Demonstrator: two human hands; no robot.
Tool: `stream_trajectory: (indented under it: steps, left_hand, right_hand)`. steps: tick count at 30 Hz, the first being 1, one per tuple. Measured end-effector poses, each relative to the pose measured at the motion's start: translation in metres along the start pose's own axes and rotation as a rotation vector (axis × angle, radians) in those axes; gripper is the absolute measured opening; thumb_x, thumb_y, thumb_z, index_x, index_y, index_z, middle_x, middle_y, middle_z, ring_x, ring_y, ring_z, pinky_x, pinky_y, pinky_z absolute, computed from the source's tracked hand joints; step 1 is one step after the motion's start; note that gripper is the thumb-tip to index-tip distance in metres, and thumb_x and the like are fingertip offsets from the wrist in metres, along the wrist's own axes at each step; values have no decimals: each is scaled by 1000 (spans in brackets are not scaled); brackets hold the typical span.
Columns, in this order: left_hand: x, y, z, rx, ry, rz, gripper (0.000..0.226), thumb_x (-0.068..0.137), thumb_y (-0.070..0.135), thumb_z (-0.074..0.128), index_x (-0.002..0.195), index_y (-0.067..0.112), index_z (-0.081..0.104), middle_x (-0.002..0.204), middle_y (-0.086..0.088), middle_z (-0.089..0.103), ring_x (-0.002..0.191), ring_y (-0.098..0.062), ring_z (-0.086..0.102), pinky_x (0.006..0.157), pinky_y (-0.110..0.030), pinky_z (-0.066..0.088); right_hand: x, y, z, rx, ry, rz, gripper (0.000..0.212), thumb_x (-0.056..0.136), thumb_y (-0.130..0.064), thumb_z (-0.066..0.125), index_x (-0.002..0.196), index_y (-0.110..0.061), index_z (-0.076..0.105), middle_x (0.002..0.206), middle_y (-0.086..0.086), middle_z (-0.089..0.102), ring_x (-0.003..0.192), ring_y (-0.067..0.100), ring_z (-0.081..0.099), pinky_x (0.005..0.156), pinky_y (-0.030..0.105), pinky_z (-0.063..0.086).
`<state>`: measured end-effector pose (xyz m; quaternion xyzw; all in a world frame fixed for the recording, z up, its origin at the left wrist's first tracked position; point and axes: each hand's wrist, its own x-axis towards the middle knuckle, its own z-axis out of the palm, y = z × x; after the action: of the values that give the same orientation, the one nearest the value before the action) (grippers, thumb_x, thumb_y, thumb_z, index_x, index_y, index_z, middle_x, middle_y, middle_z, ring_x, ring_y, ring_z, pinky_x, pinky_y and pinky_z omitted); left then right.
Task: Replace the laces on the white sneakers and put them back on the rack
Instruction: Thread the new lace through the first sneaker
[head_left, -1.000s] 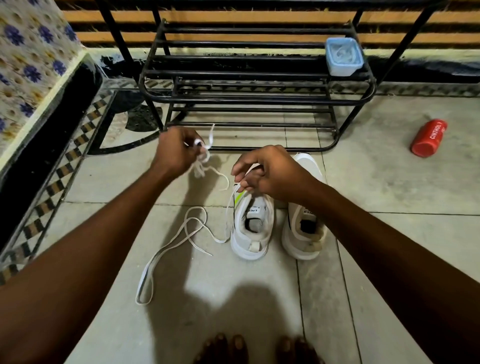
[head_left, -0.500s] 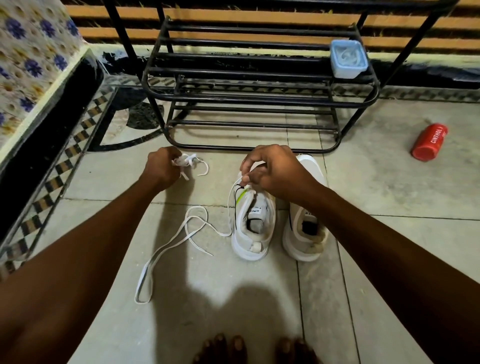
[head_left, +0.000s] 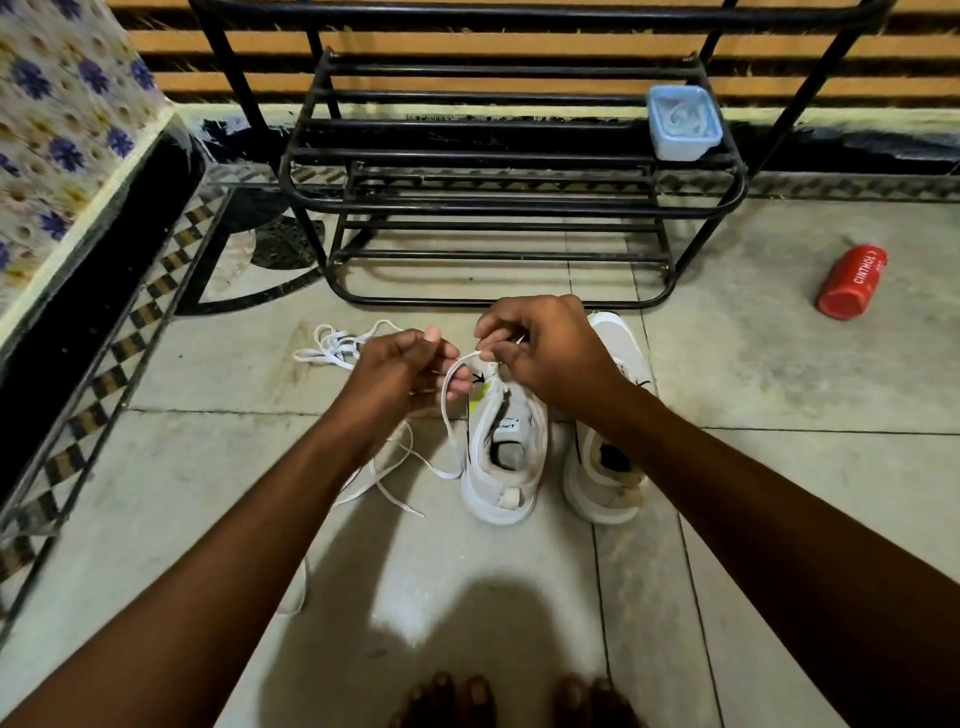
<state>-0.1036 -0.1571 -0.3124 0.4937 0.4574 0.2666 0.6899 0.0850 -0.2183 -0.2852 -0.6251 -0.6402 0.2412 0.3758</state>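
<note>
Two white sneakers stand side by side on the floor, the left sneaker (head_left: 503, 452) and the right sneaker (head_left: 608, 467), toes toward the black metal rack (head_left: 498, 208). My right hand (head_left: 550, 348) pinches a white lace (head_left: 451, 415) at the front of the left sneaker's tongue. My left hand (head_left: 402, 371) holds the same lace just left of the shoe. The lace trails down and across the floor to the left. A bundled white lace (head_left: 337, 347) lies on the floor beyond my left hand.
A pale blue lidded box (head_left: 684, 122) sits on the rack's top shelf at the right. A red bottle (head_left: 852, 281) lies on the tiles at the right. A black-edged ledge with patterned cloth (head_left: 62, 156) runs along the left. My bare toes (head_left: 514, 701) show at the bottom.
My left hand dropped the bundled lace on the floor and moved right to take the lace beside the left sneaker. My right hand stayed at the shoe's front.
</note>
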Motion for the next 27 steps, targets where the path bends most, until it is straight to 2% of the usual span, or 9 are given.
stream_trajectory:
  steps: [2,5,9,11,15,19,22,25,27]
  left_hand:
    - [-7,-3,10,-66,-36,-41,27,104,29,59,106,2,65,92,-18,74,77,-29,71,68,-35,59]
    - [-7,-5,15,-31,-25,12,15,99,20,67,105,6,68,87,-10,72,58,-17,51,56,-26,38]
    - [-6,-4,19,86,29,74,7,92,13,74,97,12,79,71,3,70,52,-10,32,55,-26,25]
    - [-5,-2,23,128,57,85,10,90,9,76,99,6,79,63,7,68,47,-4,39,50,-20,29]
    - [3,-8,28,198,95,92,11,86,6,80,96,3,78,60,9,69,49,4,53,47,-9,37]
    - [16,-16,32,217,123,83,8,86,12,82,90,6,78,78,-8,77,58,-5,59,50,-18,43]
    - [33,-22,39,258,140,144,5,86,6,80,83,8,78,67,-3,71,61,-11,63,58,-22,50]
    - [52,-36,46,277,174,150,12,84,3,80,76,12,79,65,-5,71,64,-17,63,69,-32,54]
    - [60,-46,49,292,198,112,15,82,7,82,72,18,80,63,-3,70,61,-15,60,70,-32,52]
  right_hand:
    - [-2,4,-2,-18,41,18,12,82,-4,75,91,-13,73,73,-6,75,78,4,72,93,44,54]
    - [-4,8,-4,5,62,27,15,79,-13,78,90,-19,70,75,-10,76,80,5,73,96,53,51]
    - [-10,11,-4,59,84,22,20,80,-1,80,98,-8,72,81,-2,77,78,5,74,80,35,62]
    - [-15,12,-3,47,138,11,21,81,2,77,100,-6,72,82,0,76,74,6,73,73,28,62]
    - [-20,26,1,-38,229,92,14,81,-6,77,93,-11,71,76,-4,72,70,10,70,79,39,60]
    - [-28,36,6,-118,173,257,20,76,-18,83,90,-10,71,78,2,72,75,18,69,81,39,57]
    - [-32,35,12,-166,66,344,32,75,-27,83,98,-9,71,82,7,74,81,24,70,83,37,56]
    - [-30,35,20,-210,54,358,31,73,-24,80,94,-4,68,79,9,71,79,27,66,75,39,55]
    - [-26,38,25,-239,54,386,29,72,-22,76,90,-3,65,78,10,66,76,29,62,70,41,55]
